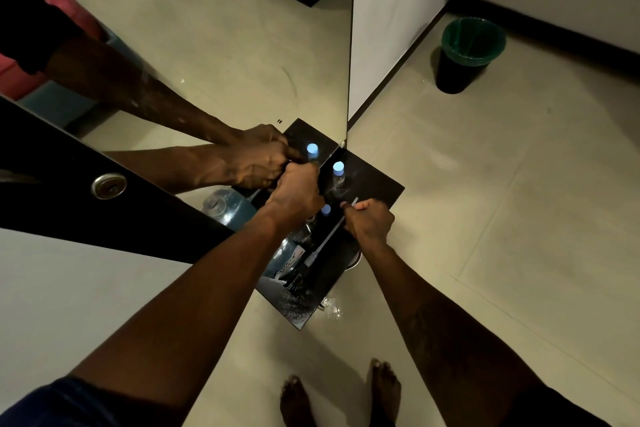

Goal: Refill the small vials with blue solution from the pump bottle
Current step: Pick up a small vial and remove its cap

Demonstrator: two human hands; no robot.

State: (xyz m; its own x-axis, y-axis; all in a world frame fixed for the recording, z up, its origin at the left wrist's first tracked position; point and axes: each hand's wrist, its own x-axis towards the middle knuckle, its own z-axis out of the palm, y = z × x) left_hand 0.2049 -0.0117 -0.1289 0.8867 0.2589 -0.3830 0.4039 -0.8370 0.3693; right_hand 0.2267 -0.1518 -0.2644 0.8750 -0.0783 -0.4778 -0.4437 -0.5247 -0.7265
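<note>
Fingers (360, 206) of the right hand (369, 222) curl shut around a thin white tube (334, 230). The left hand (294, 192) is clenched, what it grips hidden. A blue-capped vial (338, 172) stands on the black shelf (377, 184) just beyond both, by the mirror (207, 45).

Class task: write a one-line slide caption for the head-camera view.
Over a black shelf beside a mirror, the left hand and right hand work among blue-capped vials.
</note>
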